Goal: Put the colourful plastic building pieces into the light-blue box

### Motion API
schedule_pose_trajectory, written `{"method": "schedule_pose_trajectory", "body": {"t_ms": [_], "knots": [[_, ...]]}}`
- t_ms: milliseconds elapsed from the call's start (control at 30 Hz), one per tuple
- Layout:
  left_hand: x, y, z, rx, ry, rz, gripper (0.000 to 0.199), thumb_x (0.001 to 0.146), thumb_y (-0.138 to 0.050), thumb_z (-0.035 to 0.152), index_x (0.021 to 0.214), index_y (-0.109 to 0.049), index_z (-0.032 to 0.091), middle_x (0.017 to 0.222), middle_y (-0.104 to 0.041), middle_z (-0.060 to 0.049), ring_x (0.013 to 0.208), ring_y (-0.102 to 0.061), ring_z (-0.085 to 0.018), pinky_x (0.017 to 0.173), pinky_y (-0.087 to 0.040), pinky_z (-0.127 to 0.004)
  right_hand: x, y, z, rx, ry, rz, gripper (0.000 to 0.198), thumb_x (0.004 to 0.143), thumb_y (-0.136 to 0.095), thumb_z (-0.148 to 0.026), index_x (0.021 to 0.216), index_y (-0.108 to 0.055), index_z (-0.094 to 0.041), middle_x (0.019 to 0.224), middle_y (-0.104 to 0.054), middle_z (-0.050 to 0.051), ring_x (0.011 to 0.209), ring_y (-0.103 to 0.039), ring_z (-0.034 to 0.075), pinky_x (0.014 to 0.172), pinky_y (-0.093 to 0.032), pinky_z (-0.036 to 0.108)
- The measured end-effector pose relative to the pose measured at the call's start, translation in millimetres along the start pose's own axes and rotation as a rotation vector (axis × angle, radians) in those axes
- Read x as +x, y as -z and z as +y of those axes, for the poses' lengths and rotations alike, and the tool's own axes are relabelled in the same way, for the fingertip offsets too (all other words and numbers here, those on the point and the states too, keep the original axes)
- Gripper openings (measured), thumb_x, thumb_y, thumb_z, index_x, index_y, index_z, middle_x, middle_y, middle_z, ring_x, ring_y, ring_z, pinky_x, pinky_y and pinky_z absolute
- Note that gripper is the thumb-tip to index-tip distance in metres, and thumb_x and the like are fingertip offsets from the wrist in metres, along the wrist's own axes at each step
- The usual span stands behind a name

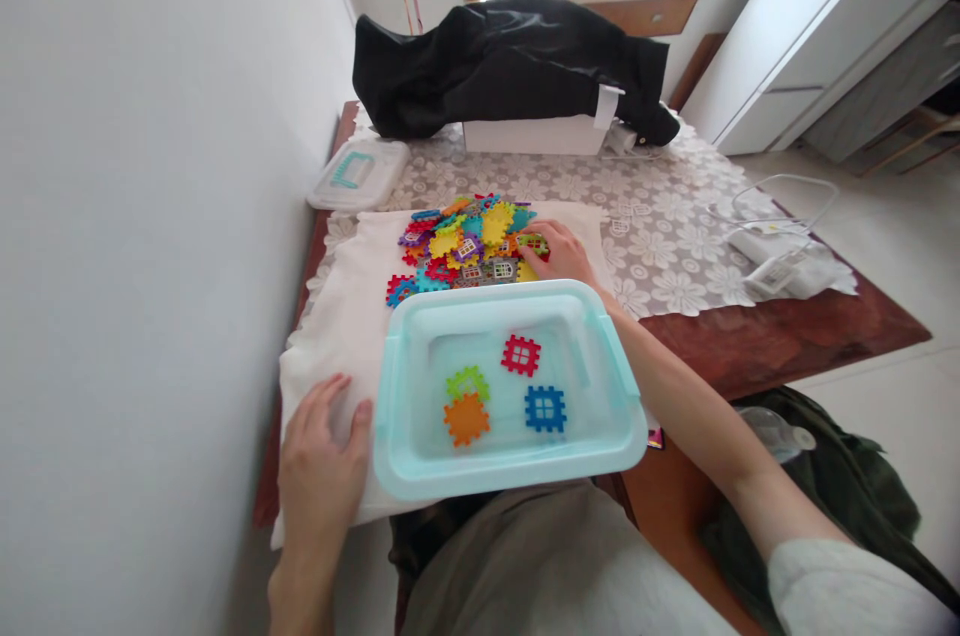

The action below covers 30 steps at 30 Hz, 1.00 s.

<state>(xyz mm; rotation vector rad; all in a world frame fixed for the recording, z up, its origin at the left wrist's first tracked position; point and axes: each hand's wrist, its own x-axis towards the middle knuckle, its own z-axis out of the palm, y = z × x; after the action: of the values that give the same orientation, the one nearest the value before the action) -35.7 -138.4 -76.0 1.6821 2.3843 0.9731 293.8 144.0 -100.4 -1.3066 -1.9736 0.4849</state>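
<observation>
A heap of colourful plastic interlocking tiles (450, 241) lies on the white cloth beyond the tub. My right hand (561, 254) is at the heap's right edge, thumb and fingers closed around a lime-green interlocking tile (534, 243). In front of me is a pale turquoise plastic tub (510, 478). Inside it are a red window tile (520, 355), a blue window tile (545, 409) and an orange tile (466, 419) partly over a light-green tile (468, 382). My left hand (322, 446) rests on the cloth left of the tub, thumb and fingers apart, holding nothing.
A translucent lid with a turquoise handle (358, 174) lies at the back left, near the white wall. Black fabric (517, 66) covers a white box at the back. A white wire-like object with plastic wrap (787, 256) sits on the right of the lace tablecloth (675, 256).
</observation>
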Motion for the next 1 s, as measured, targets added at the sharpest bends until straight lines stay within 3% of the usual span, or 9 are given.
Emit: {"method": "schedule_pose_trajectory", "body": {"t_ms": [167,233,300,433,500,633,833,933,1000], "knots": [[-68.8,18.5,-28.1,0.085,0.172,0.068,0.071,0.104,-0.060,0.065,0.157,-0.063,0.018,0.167,-0.063,-0.022,0.161,-0.056,-0.043,0.140,-0.038,-0.062,1.1,-2.8,-0.3,-0.020,0.007,-0.004,0.029,0.104,-0.065,-0.035,0.131,-0.074,-0.029,0.147,-0.075,0.017,0.139,-0.067,0.040,0.124,-0.053,0.062],[-80.5,25.5,-34.0,0.076,0.322,0.077,0.088,0.100,-0.063,0.073,0.166,-0.055,0.016,0.175,-0.055,-0.024,0.164,-0.052,-0.045,0.140,-0.039,-0.063,1.1,-3.0,0.1,-0.025,0.018,-0.002,0.028,0.104,-0.065,-0.035,0.130,-0.074,-0.028,0.146,-0.075,0.017,0.137,-0.068,0.040,0.123,-0.053,0.061],[-83.6,31.2,-36.6,0.078,0.378,0.061,0.093,0.099,-0.063,0.077,0.168,-0.053,0.015,0.177,-0.052,-0.025,0.167,-0.048,-0.046,0.140,-0.038,-0.064,1.3,-2.6,0.6,-0.028,0.020,-0.005,0.028,0.104,-0.065,-0.035,0.129,-0.074,-0.027,0.144,-0.075,0.018,0.136,-0.069,0.040,0.123,-0.054,0.060],[-69.5,36.1,-34.9,0.129,0.227,0.044,0.069,0.102,-0.058,0.071,0.143,-0.070,0.017,0.173,-0.057,-0.023,0.174,-0.037,-0.046,0.144,-0.031,-0.063,1.7,-2.0,-1.0,-0.037,0.008,-0.009,0.029,0.105,-0.065,-0.037,0.130,-0.074,-0.027,0.145,-0.075,0.019,0.136,-0.067,0.041,0.122,-0.053,0.061],[-57.4,35.3,-31.9,0.112,0.208,0.021,0.061,0.099,-0.058,0.069,0.130,-0.072,0.019,0.164,-0.065,-0.023,0.169,-0.045,-0.047,0.141,-0.037,-0.064,1.0,-1.9,-3.9,-0.045,-0.003,-0.002,0.030,0.106,-0.066,-0.040,0.132,-0.074,-0.027,0.145,-0.074,0.019,0.136,-0.066,0.041,0.120,-0.054,0.061],[-37.1,31.0,-27.6,0.004,0.413,-0.073,0.063,0.087,-0.067,0.070,0.128,-0.069,0.022,0.134,-0.078,-0.019,0.127,-0.076,-0.046,0.117,-0.059,-0.068,-1.1,-1.6,-9.8,-0.061,-0.024,0.019,0.038,0.109,-0.071,-0.048,0.139,-0.072,-0.024,0.146,-0.072,0.016,0.132,-0.069,0.034,0.114,-0.059,0.057],[-17.4,31.0,-45.7,-0.386,0.538,-0.064,0.071,0.071,-0.087,0.061,0.125,-0.056,0.027,0.120,-0.079,-0.012,0.115,-0.080,-0.036,0.096,-0.067,-0.049,-0.7,-2.3,-8.9,-0.080,-0.034,0.017,0.038,0.111,-0.071,-0.049,0.138,-0.072,-0.022,0.145,-0.071,0.013,0.128,-0.070,0.029,0.113,-0.060,0.052],[-2.0,32.8,-58.7,-0.401,0.618,-0.164,0.076,0.070,-0.090,0.059,0.126,-0.049,0.028,0.101,-0.080,-0.006,0.089,-0.080,-0.031,0.076,-0.064,-0.041,0.5,-2.7,-5.7,-0.086,-0.018,0.002,0.032,0.111,-0.068,-0.043,0.135,-0.072,-0.022,0.144,-0.071,0.015,0.131,-0.068,0.032,0.117,-0.056,0.053],[8.1,32.3,-62.2,-0.302,0.628,-0.221,0.079,0.073,-0.088,0.062,0.130,-0.045,0.028,0.096,-0.081,-0.005,0.081,-0.078,-0.030,0.073,-0.062,-0.040,1.7,-2.9,-3.6,-0.100,0.006,-0.016,0.032,0.111,-0.068,-0.040,0.136,-0.071,-0.021,0.145,-0.070,0.016,0.131,-0.068,0.031,0.116,-0.057,0.054]]}}
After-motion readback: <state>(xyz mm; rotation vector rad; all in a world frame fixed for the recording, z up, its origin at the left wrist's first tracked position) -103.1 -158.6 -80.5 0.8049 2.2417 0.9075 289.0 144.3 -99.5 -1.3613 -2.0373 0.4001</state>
